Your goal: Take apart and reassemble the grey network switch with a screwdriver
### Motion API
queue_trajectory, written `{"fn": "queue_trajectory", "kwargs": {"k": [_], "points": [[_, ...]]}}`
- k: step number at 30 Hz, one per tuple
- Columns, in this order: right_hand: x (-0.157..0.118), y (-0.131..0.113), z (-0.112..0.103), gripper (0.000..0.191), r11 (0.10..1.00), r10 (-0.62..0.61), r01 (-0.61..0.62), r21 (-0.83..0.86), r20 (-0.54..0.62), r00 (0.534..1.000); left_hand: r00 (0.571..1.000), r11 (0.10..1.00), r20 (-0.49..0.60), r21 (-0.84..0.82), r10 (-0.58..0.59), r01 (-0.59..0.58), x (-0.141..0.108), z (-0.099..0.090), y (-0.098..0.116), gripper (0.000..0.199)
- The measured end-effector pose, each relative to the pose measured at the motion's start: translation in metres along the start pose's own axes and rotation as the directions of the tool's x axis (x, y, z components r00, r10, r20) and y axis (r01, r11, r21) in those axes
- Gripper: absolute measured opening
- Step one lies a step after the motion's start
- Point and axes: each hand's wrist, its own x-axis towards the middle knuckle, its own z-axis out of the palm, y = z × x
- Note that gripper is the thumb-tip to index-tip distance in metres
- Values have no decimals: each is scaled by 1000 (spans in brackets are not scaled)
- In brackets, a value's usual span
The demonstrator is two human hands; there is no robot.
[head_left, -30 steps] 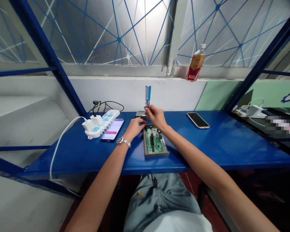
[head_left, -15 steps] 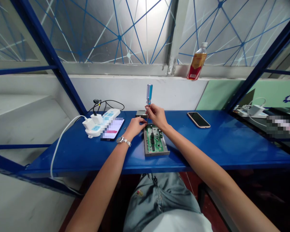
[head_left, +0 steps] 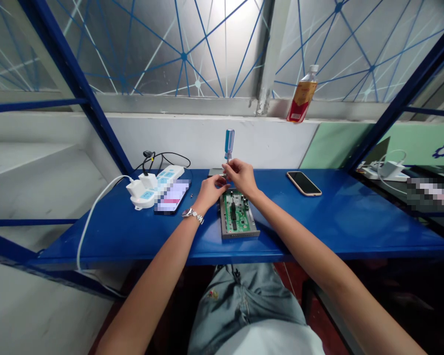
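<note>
My right hand (head_left: 243,175) pinches the thin shaft of a screwdriver (head_left: 229,144), whose clear blue handle stands upright above the fingers. The shaft points down to the far edge of a green circuit board (head_left: 240,213), which sits in a shallow grey metal case (head_left: 240,235). Thumb and fingers of my left hand (head_left: 209,191) come together by the shaft's lower end, at the case's far left corner. Whatever they hold there is too small to make out, and the tip is hidden. A silver watch (head_left: 188,213) is on my left wrist.
Left on the blue table (head_left: 133,236) are a power strip (head_left: 170,173) with white plugs, a lit phone (head_left: 173,195) and tiny metal bits (head_left: 191,195). Another phone (head_left: 304,183) lies right. A grey box (head_left: 216,171) is behind my hands. A bottle (head_left: 302,96) stands on the ledge.
The screwdriver's handle has turned slightly about its axis. My left hand has shifted a little to the right along the far edge of the case.
</note>
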Motion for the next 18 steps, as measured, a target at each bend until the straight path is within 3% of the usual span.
{"fn": "queue_trajectory", "kwargs": {"k": [7,11,18], "points": [[6,2,0,37,999,4,-6,-47,-40,999,999,999,-47,-45,-24,21,2,7,0,12],[6,3,-5,18,997,-8,15,-80,94,996,999,999,-34,35,-8,9,3,4,-1,6],[4,3,-15,24,999,32,-41,32,229,973,998,997,52,68,19,-23,4,0,-5,10]]}}
